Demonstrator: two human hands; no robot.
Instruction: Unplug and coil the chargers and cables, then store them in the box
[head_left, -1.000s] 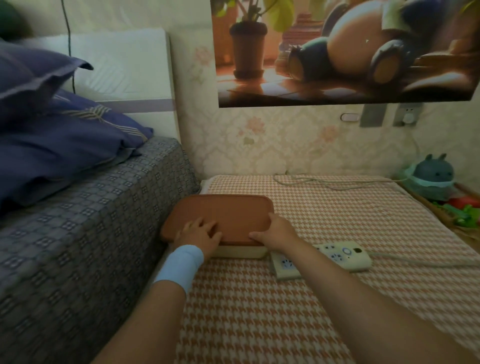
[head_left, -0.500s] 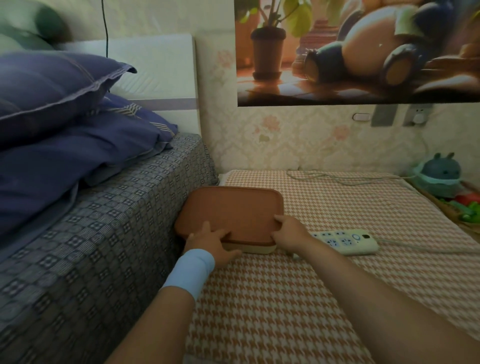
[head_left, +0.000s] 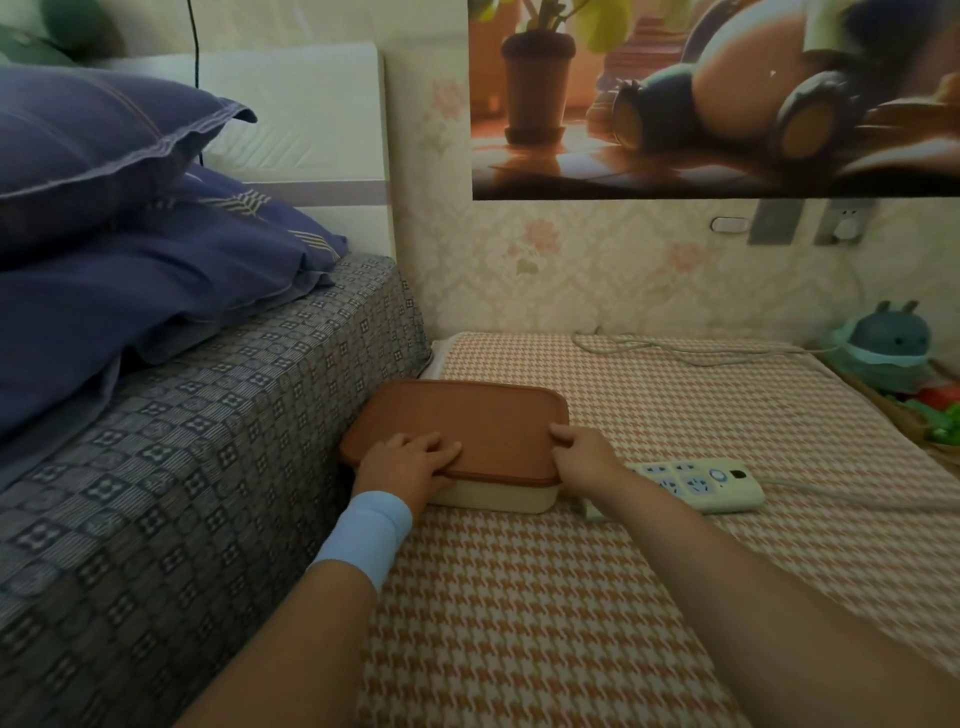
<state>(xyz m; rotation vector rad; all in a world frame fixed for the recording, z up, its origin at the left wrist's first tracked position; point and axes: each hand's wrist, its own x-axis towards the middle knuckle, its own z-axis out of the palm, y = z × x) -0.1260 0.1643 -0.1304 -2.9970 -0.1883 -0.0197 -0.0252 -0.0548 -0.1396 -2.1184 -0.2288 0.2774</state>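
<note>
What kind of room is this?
Probably a bedroom: a bed with pillows against a headboard, a poster on floral wallpaper, and a plush toy nearby.

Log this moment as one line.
left hand rests on box lid | right hand grips lid edge | power strip beside box

Houndstooth-clothed tabletop (head_left: 571, 597) carrying everything: the cream box (head_left: 493, 498) with its brown lid (head_left: 467, 410) sits right under the fingers (head_left: 434, 448) of the left hand (head_left: 408, 465) and the right hand (head_left: 584, 457). Just right of the right hand's fingers lies a white power strip (head_left: 698, 484), and beyond the fingertips a pale cable (head_left: 675, 354) trails along the far edge.
</note>
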